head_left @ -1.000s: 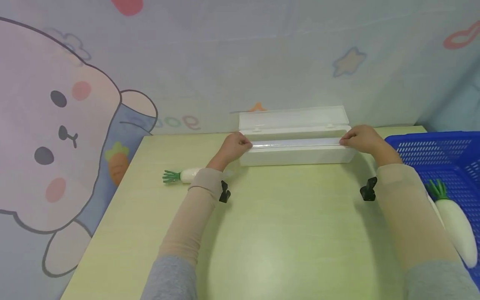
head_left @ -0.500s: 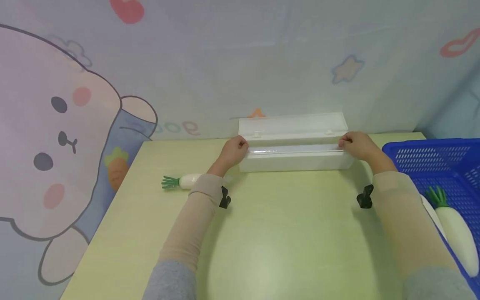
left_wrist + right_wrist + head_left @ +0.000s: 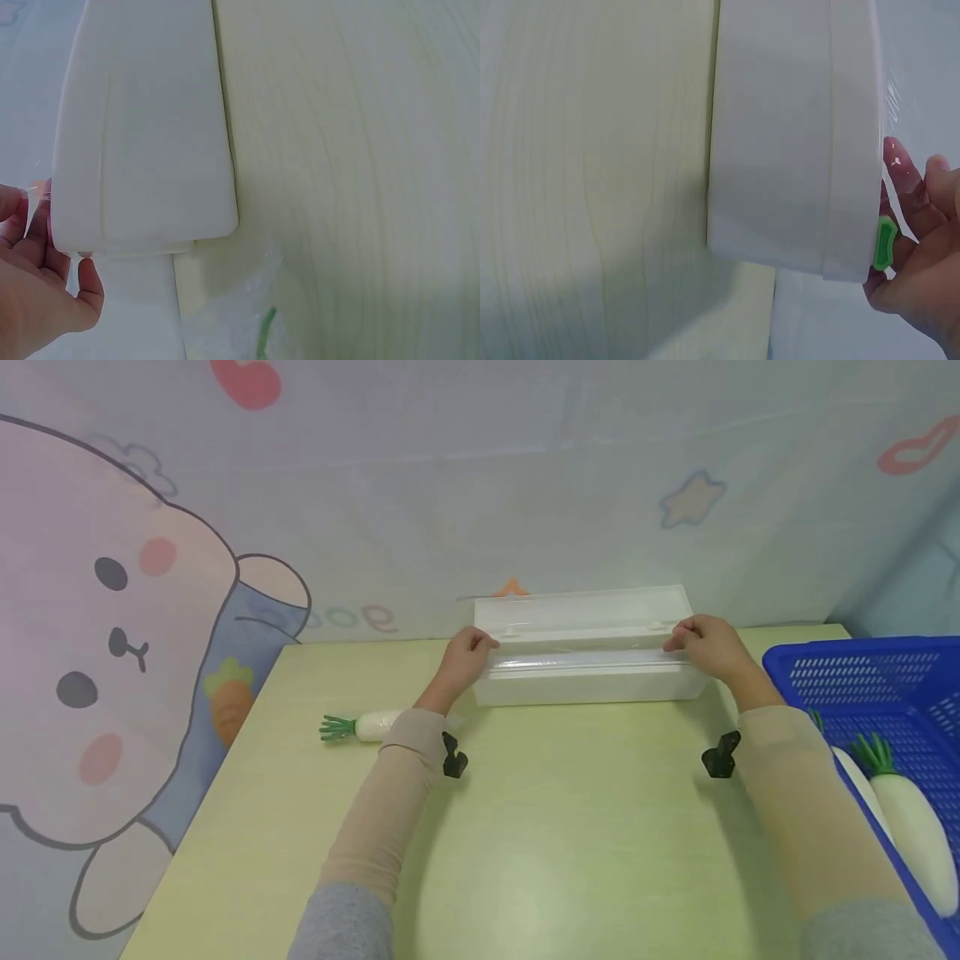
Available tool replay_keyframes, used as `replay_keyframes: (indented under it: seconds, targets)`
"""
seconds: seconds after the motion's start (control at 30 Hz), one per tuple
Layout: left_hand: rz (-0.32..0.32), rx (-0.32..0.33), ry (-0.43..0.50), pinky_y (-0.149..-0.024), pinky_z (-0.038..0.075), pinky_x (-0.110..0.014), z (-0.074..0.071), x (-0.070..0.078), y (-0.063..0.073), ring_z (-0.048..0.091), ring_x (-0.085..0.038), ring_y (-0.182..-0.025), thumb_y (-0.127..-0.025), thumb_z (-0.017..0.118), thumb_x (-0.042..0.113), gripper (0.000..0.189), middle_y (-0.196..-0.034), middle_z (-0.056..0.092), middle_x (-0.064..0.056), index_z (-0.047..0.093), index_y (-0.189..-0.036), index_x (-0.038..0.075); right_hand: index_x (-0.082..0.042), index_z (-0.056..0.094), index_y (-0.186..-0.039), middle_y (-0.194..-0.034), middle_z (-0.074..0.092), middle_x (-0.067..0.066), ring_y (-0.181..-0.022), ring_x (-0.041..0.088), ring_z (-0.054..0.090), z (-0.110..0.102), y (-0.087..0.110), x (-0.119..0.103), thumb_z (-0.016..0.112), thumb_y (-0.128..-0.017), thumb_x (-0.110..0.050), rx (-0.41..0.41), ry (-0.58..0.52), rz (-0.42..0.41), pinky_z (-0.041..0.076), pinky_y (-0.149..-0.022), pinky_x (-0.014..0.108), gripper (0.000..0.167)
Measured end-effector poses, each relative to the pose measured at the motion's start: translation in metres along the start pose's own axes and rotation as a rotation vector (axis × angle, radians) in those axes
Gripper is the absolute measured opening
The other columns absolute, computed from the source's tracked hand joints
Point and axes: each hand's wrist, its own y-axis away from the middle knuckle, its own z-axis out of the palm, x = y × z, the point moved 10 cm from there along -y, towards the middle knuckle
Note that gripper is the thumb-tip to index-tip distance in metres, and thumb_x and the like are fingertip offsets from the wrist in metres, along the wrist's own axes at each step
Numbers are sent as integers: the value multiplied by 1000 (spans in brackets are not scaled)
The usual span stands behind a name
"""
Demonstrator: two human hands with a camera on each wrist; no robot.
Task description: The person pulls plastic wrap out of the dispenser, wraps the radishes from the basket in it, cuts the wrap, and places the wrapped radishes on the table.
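Note:
A long white cling film dispenser [image 3: 585, 687] sits at the back of the table with its lid [image 3: 585, 613] raised behind it. Clear cling film [image 3: 581, 660] stretches across its opening, shiny in the light. My left hand [image 3: 462, 658] pinches the film at the left end, thumb against fingers; the left wrist view shows a clear strand at the fingertips [image 3: 15, 206]. At the other end my right hand [image 3: 711, 647] pinches the film's right side. Beside that hand, a small green piece [image 3: 884, 244] shows at the dispenser's end in the right wrist view.
Left of the dispenser lies a white radish with green leaves [image 3: 371, 727], partly behind the left sleeve. A blue basket [image 3: 855, 647] on the right holds white radishes [image 3: 915, 827]. A printed cloth [image 3: 450, 510] hangs directly behind the table.
Both hands have risen slightly relative to the dispenser, the right one also shifting a little left. The film's edge has lifted with them. The head view has tilted up somewhat.

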Motion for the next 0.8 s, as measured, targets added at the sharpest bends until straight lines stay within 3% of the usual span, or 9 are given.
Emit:
replay_keyframes:
  seconds: [0.13,0.27,0.4,0.57,0.67,0.8]
  targets:
    - [-31,11,58,-78,41,-31,-2,0,0,50,-19,-94,-104,40,22,24,-115,61,-8,55,-111,5,7,48,-122,-113,67,17,-115,34,47,-3,-1,-2,34,-106,-29,56,-67,29,37,-83,39,42]
    - [-45,19,110,-83,41,-32,-3,1,1,53,-22,-109,-105,39,22,23,-114,66,-7,52,-113,5,7,49,-122,-97,71,4,-111,29,46,-6,0,-3,37,-105,-28,95,-124,55,34,-77,34,41]
    - [-53,42,143,-87,42,-34,-5,0,0,56,-24,-109,-105,40,21,22,-110,67,-9,52,-113,5,8,49,-122,-83,68,-13,-117,31,45,-7,1,-4,40,-104,-27,108,-180,70,32,-79,33,39]
    - [-60,66,198,-98,41,-40,-6,2,0,61,-25,-108,-105,39,20,22,-106,66,-12,51,-114,4,8,48,-125,-78,64,-22,-124,33,41,-7,3,-3,41,-104,-28,105,-237,79,32,-91,41,42]
    - [-70,79,232,-90,42,-33,-6,2,0,64,-25,-106,-105,39,19,23,-105,66,-11,50,-116,3,9,45,-128,-76,60,-25,-133,36,35,-7,4,-1,40,-104,-29,97,-273,93,29,-104,49,45]
    - [-87,106,264,-68,36,-25,-7,3,0,66,-25,-103,-105,40,19,25,-103,65,-9,50,-118,1,8,42,-131,-70,57,-27,-141,37,26,-7,5,0,40,-105,-29,91,-326,106,19,-113,54,46]
